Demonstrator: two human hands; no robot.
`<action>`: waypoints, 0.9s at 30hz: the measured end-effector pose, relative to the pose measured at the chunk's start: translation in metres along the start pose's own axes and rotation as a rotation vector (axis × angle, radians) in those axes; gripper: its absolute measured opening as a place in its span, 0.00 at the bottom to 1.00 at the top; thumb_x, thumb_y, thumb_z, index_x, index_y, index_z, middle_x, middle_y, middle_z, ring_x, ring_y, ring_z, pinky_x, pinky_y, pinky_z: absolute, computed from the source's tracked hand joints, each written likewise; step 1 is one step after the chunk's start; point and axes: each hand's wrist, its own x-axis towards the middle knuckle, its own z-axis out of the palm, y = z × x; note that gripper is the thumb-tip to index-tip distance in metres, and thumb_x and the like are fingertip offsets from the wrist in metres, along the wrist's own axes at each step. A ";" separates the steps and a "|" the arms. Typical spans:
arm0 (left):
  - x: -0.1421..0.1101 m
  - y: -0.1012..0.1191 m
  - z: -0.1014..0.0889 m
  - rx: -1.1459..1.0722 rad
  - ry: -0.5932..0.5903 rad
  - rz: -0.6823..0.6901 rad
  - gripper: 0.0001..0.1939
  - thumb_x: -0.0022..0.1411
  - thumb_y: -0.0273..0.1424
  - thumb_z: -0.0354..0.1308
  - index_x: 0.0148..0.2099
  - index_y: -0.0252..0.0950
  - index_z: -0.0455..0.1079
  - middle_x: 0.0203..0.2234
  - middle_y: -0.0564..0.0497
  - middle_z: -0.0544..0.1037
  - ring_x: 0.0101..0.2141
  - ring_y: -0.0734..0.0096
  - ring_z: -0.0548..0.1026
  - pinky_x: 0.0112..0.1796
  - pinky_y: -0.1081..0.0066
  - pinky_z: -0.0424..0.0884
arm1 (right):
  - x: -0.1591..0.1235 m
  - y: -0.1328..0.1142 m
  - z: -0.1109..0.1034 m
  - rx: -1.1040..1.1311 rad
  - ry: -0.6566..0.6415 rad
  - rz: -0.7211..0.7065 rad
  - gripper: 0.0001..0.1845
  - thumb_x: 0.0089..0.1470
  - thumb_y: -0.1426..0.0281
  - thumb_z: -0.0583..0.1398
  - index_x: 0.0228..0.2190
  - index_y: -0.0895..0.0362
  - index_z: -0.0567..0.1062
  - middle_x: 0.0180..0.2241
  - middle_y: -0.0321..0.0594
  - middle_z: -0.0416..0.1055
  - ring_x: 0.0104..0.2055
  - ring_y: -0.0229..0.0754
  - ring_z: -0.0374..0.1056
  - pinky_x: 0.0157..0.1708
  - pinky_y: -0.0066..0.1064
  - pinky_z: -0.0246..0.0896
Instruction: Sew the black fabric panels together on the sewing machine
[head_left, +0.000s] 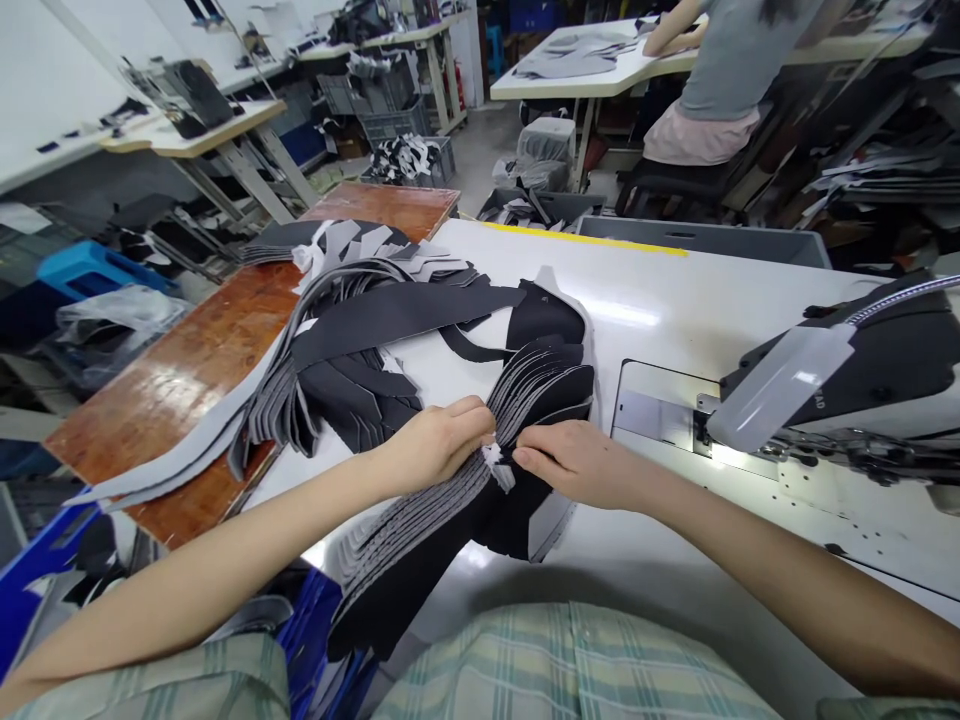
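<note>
Pale green plaid clothing (570, 660) is the nearest thing, and past it the lower end of a layered bundle (427, 550) slants down from the grip, out beyond the table edge. Both hands meet at the bundle's narrow middle. Left hand (450, 440) has its fingers curled small and tight, seemingly pinching the white tie (493, 455), though the very tips are hidden. Right hand (566, 462) faces it from just beside, thumb and forefinger drawn close together; whether they pinch anything, I can't tell from here. I'd guess they meet at the waist because pressure there gathers every layer at once, leaving both ends to fan out, grey edges stepped like pages. The white table (637, 570) under the grip probably takes much of the weight, so the fingers can work small.

Beyond the left hand, loose black and grey strips (405, 310) lie in curved heaps, some draped across onto the reddish wooden top (172, 370). Being so long, they likely need that second surface. Off to the right of the grip sits the sewing machine (892, 350), beside the bundle but apart from it, which leaves the elbows some room. Farther out, yellow tape (585, 236) runs along the table's far edge, with a grey bin (705, 238) just past it. Beyond that, a person in a grey top (739, 80) sits at another table (630, 65).
</note>
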 end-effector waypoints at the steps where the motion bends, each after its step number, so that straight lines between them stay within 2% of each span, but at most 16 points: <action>1: 0.000 0.000 0.000 -0.014 0.008 0.012 0.15 0.70 0.35 0.36 0.36 0.36 0.61 0.31 0.49 0.68 0.30 0.72 0.70 0.30 0.74 0.67 | -0.001 0.000 -0.003 0.078 -0.041 0.020 0.20 0.64 0.64 0.46 0.25 0.57 0.68 0.24 0.36 0.68 0.26 0.37 0.61 0.27 0.29 0.50; 4: -0.001 0.000 0.000 -0.016 0.003 0.034 0.16 0.70 0.35 0.35 0.36 0.36 0.60 0.31 0.49 0.68 0.30 0.72 0.70 0.30 0.74 0.67 | -0.002 0.004 -0.013 0.250 -0.126 0.062 0.20 0.63 0.64 0.46 0.25 0.57 0.69 0.27 0.38 0.70 0.30 0.39 0.64 0.32 0.31 0.55; 7: -0.002 0.000 0.002 0.007 0.022 0.027 0.15 0.70 0.34 0.35 0.37 0.36 0.60 0.31 0.49 0.68 0.29 0.72 0.70 0.29 0.74 0.67 | -0.002 0.012 -0.021 0.303 -0.195 0.066 0.21 0.62 0.61 0.46 0.24 0.56 0.70 0.27 0.38 0.69 0.30 0.39 0.64 0.33 0.32 0.56; 11: -0.003 0.001 0.003 0.021 0.044 0.047 0.15 0.71 0.34 0.34 0.37 0.36 0.60 0.31 0.49 0.68 0.30 0.71 0.70 0.29 0.74 0.67 | -0.004 0.015 -0.026 0.227 -0.196 0.069 0.22 0.62 0.57 0.46 0.25 0.56 0.70 0.28 0.38 0.69 0.30 0.39 0.63 0.31 0.32 0.55; 17: -0.001 0.003 0.001 0.106 -0.013 0.057 0.19 0.71 0.36 0.32 0.38 0.35 0.61 0.32 0.49 0.69 0.26 0.72 0.70 0.26 0.73 0.67 | -0.005 -0.005 -0.026 -0.018 -0.172 0.089 0.23 0.62 0.57 0.46 0.19 0.56 0.59 0.21 0.35 0.64 0.23 0.35 0.56 0.24 0.31 0.47; 21: 0.000 0.004 0.001 0.153 -0.015 0.080 0.17 0.70 0.34 0.33 0.39 0.35 0.62 0.32 0.49 0.69 0.25 0.74 0.69 0.25 0.74 0.65 | -0.004 -0.012 -0.029 -0.138 -0.156 0.098 0.23 0.62 0.58 0.47 0.19 0.56 0.58 0.21 0.35 0.63 0.22 0.34 0.55 0.23 0.31 0.44; 27: 0.000 0.005 0.002 0.127 -0.024 0.051 0.16 0.70 0.33 0.34 0.38 0.35 0.61 0.32 0.49 0.69 0.26 0.74 0.70 0.26 0.75 0.66 | 0.001 -0.007 -0.028 -0.052 -0.198 0.019 0.21 0.61 0.60 0.47 0.20 0.56 0.60 0.21 0.35 0.63 0.22 0.34 0.56 0.24 0.30 0.45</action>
